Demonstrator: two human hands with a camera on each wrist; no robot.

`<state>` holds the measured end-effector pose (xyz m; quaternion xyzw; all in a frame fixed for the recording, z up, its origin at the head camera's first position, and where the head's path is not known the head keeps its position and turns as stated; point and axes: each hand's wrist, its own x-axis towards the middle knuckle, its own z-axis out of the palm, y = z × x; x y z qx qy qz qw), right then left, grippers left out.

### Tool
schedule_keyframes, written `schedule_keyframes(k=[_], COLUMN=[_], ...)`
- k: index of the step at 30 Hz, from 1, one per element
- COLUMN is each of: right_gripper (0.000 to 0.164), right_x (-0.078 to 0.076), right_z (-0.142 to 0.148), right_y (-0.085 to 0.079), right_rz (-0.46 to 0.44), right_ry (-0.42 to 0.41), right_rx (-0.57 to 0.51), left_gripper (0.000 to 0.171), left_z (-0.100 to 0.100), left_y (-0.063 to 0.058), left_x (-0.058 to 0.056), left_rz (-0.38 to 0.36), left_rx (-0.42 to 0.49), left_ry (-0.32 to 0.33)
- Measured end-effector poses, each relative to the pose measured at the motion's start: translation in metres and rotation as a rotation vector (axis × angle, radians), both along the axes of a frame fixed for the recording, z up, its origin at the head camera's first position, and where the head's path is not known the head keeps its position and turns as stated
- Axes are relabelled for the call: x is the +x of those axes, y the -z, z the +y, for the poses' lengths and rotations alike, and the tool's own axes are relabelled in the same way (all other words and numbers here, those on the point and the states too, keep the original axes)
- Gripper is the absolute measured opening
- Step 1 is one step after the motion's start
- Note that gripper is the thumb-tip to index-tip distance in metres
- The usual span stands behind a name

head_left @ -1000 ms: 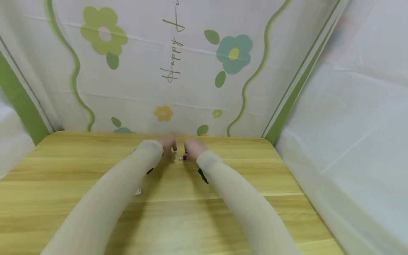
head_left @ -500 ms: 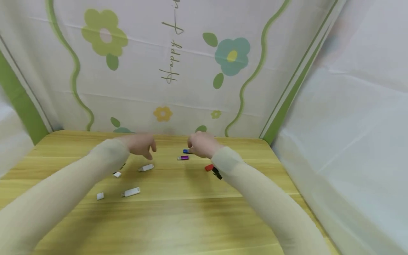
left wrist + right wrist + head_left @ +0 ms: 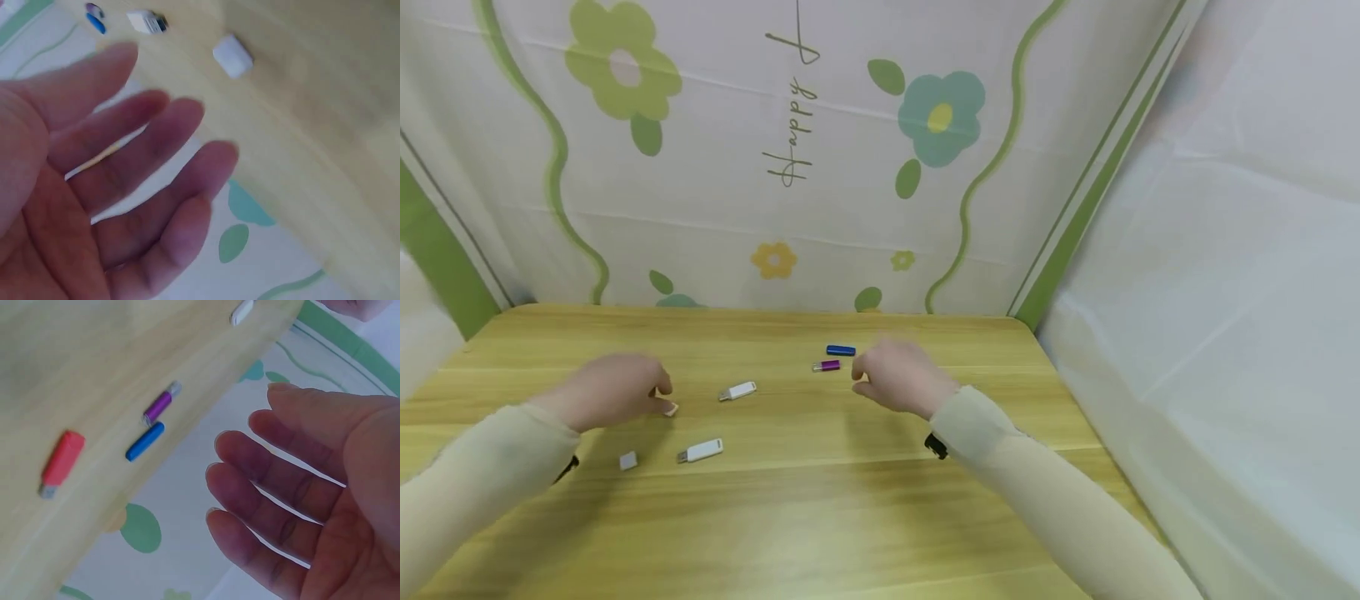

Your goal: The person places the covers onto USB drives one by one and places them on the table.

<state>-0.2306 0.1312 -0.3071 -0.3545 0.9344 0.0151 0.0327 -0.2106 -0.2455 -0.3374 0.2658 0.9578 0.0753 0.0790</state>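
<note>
My left hand (image 3: 617,390) hovers at the left of the table, fingers loosely bent around nothing. Close by its fingertips in the head view lies a small white cap (image 3: 672,410); the left wrist view shows a gap between them. My right hand (image 3: 901,375) is held over the table, its relaxed fingers free of any object. Left of it lie a blue USB stick (image 3: 841,351) and a purple USB stick (image 3: 827,366) with its plug bare. A red USB stick (image 3: 62,459) shows in the right wrist view; the right hand hides it from the head camera.
Two white USB sticks with bare plugs lie between the hands, one farther back (image 3: 739,391) and one nearer (image 3: 702,451). Another white cap (image 3: 628,461) sits left of the nearer stick. A flowered curtain (image 3: 722,208) hangs behind the wooden table (image 3: 820,533).
From close together at the far middle, my hands have parted. The left went left toward a white cap, the right a little right. The purple, blue and white sticks came into fuller view.
</note>
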Motion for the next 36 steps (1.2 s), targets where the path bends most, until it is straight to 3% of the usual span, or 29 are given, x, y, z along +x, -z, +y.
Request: schedule_keyframes(k=[6,8,12,17,21,26,31,36], right_gripper=[0.014,0.014,0.014,0.016,0.017,0.018,0.021,0.026], right_x=[0.01,0.012,0.011,0.007,-0.001,-0.013,-0.024,-0.039], right_z=[0.001,-0.001,-0.009,-0.031,-0.055,-0.089,-0.124,-0.151], right_y=[0.024,0.03,0.036,0.04,0.046,0.051,0.053,0.065], right_rz=[-0.018,-0.018,-0.028,-0.081,-0.103,-0.097,-0.075,-0.041], right_ry=[-0.042,-0.056,-0.07,-0.063,-0.071,-0.116,-0.138,-0.149], right_rx=[-0.039,-0.056,-0.074,-0.079,-0.081,-0.095,-0.064,-0.011], left_gripper=[0.014,0.013,0.026,0.04,0.031,0.021,0.034,0.032], left_z=[-0.001,-0.001,-0.003,-0.008,-0.009,-0.008,-0.007,-0.01], left_y=[0.007,0.011,0.02,0.028,0.033,0.035,0.033,0.035], left_x=[0.02,0.023,0.026,0.025,0.021,0.016,0.016,0.012], left_rz=[0.04,0.056,0.085,0.095,0.063,0.043,0.048,0.011], left_rx=[0.075,0.079,0.087,0.104,0.102,0.099,0.092,0.097], left_ry=[-0.12,-0.149,-0.196,-0.229,-0.222,-0.218,-0.25,-0.272])
